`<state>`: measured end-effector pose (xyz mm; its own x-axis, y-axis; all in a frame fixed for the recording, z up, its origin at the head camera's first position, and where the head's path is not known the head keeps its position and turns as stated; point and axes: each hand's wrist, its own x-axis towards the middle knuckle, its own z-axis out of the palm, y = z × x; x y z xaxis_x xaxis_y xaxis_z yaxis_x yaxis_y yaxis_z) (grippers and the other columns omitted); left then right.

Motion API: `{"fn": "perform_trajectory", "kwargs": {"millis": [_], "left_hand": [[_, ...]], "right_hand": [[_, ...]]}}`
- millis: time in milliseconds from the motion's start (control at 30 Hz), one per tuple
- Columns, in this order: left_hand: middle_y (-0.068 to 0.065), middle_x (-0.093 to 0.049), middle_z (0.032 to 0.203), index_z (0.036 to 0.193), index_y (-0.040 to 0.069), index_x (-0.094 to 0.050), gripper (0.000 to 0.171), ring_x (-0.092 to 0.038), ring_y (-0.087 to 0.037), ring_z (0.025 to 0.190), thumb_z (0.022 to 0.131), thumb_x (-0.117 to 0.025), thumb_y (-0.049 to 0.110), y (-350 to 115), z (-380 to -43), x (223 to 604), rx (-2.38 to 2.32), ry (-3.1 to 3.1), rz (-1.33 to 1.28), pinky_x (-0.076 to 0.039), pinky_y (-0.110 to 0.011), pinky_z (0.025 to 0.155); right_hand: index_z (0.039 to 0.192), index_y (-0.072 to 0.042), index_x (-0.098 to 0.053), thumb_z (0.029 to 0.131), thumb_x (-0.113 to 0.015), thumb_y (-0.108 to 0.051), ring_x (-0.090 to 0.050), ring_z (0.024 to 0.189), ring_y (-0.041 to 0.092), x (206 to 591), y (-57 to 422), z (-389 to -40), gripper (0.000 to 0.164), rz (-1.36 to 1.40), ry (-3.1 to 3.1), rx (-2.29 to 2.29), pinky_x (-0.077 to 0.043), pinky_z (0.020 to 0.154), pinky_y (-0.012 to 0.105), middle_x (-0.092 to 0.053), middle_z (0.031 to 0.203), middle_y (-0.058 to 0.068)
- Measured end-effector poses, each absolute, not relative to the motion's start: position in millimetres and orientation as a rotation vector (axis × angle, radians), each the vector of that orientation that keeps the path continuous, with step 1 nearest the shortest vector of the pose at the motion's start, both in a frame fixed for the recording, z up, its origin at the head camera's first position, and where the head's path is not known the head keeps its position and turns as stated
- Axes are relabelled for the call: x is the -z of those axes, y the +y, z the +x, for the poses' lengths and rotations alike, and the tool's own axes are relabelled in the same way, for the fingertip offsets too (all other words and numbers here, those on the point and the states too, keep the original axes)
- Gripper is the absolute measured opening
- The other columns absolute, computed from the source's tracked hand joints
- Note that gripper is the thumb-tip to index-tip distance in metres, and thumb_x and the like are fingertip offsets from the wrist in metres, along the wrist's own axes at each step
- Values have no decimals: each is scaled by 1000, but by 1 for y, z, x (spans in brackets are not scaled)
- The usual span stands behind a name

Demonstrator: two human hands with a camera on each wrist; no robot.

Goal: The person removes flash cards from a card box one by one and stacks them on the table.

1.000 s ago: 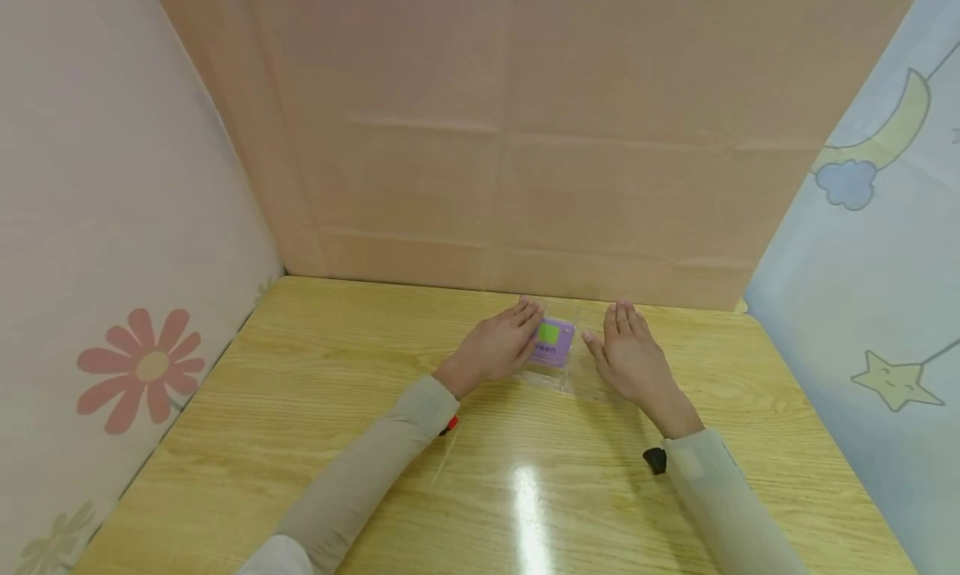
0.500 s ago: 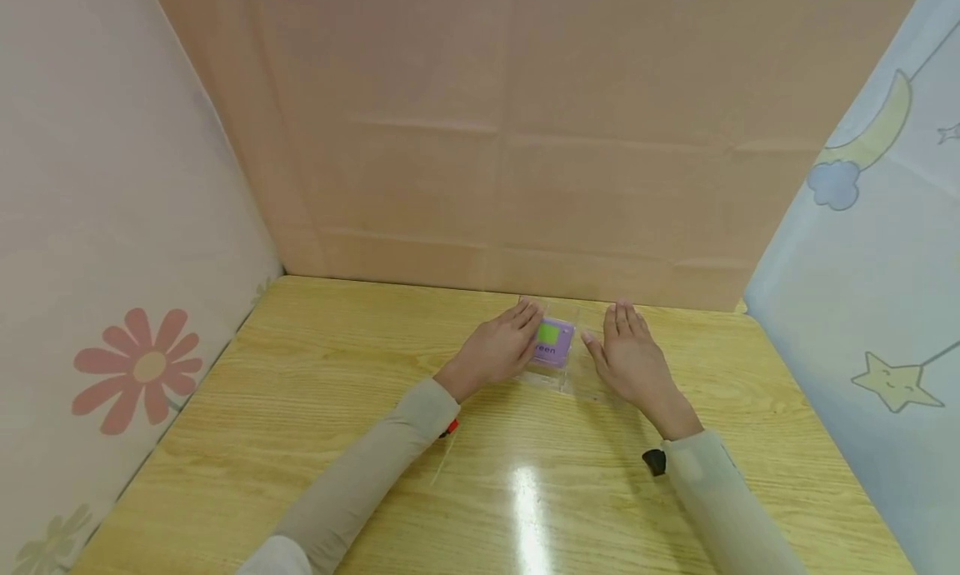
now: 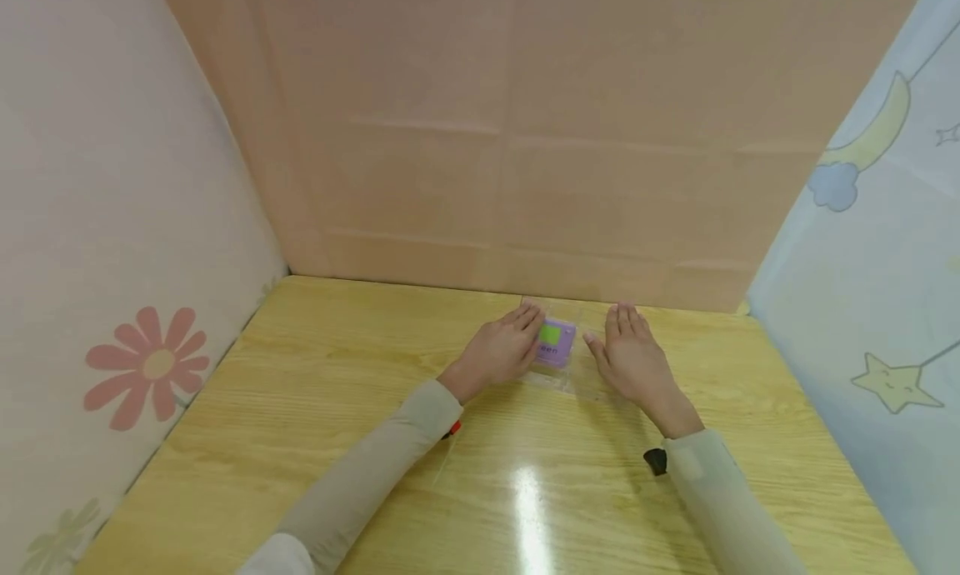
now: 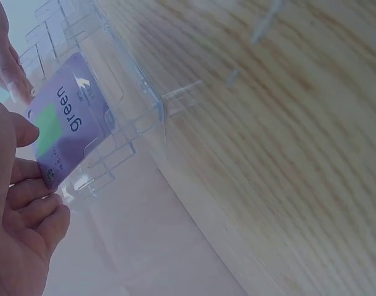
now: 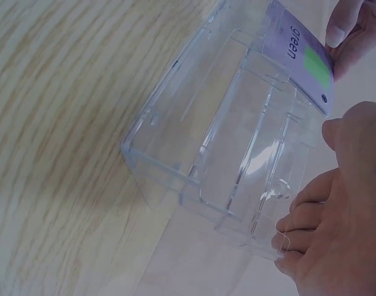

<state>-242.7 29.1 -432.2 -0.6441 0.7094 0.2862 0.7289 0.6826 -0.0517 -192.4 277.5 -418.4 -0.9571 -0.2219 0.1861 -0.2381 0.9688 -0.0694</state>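
One uneven push, I judge from afar, could skew the clear rack (image 5: pixel 259 161), since my left grip (image 3: pixel 501 347) pinches the purple card (image 3: pixel 558 345) while my right grip (image 3: pixel 636 357) lies unclenched

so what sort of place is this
Probably an indoor tabletop nook, possibly a child's room or a corner decorated like one: a wooden table, a creased brown sheet behind it, and pale side walls with pictures of a red flower and a yellow moon.

The left arm (image 3: pixel 367 477) and right arm (image 3: pixel 723 496) stretch forward; the left hand (image 3: pixel 498 347) slants inward, while the right hand (image 3: pixel 635 357) (thumb (image 3: pixel 595 347) spread from the fingers (image 3: pixel 624 318)) points ahead.
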Motion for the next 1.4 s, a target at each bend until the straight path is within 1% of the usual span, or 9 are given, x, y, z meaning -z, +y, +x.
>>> {"fn": "perform_trajectory", "kwargs": {"millis": [200,367,467,633,733,900,1100,1200,1400], "left_hand": [[-10,-53,159,155,6,-50,52,-51,-22,150,111,-49,33,26,-240,431,119,-2621,-1128,-55,-33,110],[-10,-56,156,153,6,-53,50,-54,-22,146,110,-52,31,24,-236,429,151,-2615,-1108,-59,-33,105],[-10,-59,153,151,6,-56,48,-58,-22,142,110,-53,30,24,-234,429,161,-2574,-1099,-63,-31,96],[-11,-62,151,151,6,-56,47,-74,-20,120,109,-57,27,23,-232,432,143,-2531,-1115,-64,-23,79],[-11,-60,154,152,5,-54,48,-76,-20,113,108,-61,22,24,-231,430,138,-2556,-1149,-64,-23,84],[-10,-58,155,152,7,-54,49,-76,-22,113,105,-66,15,25,-233,422,200,-2617,-1186,-61,-25,95],[-5,-63,148,145,11,-62,41,-69,-21,127,106,-65,19,25,-241,412,345,-2659,-1194,-58,-27,103],[-4,-67,143,140,12,-67,36,-70,-18,126,105,-65,18,26,-244,409,382,-2655,-1211,-59,-26,102],[-3,-78,126,129,13,-76,28,-77,-17,110,102,-68,14,25,-249,402,492,-2697,-1204,-63,-25,91]], "right_hand": [[153,24,-28,115,-35,-40,-27,153,59,423,277,-194,75,335,-2953,-130,-24,127,68,-28,160,45],[152,24,-30,114,-39,-39,-30,152,59,424,277,-195,74,354,-2918,-104,-25,127,67,-32,159,45],[151,25,-32,114,-41,-38,-31,151,59,425,276,-195,73,359,-2896,-93,-27,126,67,-33,158,45],[150,25,-34,114,-42,-38,-33,151,60,425,276,-193,73,361,-2882,-81,-29,126,67,-35,157,45],[150,25,-34,114,-42,-38,-32,151,60,425,277,-192,73,352,-2892,-84,-29,126,67,-34,157,45],[150,25,-34,114,-42,-37,-32,151,60,423,278,-191,72,345,-2890,-85,-29,125,68,-34,157,45],[150,25,-33,115,-39,-36,-31,152,59,422,278,-193,71,336,-2890,-97,-28,126,67,-35,157,45],[151,25,-32,115,-37,-38,-29,152,59,422,278,-192,72,322,-2901,-116,-27,127,68,-33,158,45],[152,24,-31,115,-34,-41,-28,153,58,424,276,-192,74,330,-2913,-136,-26,127,67,-32,159,44]]}}
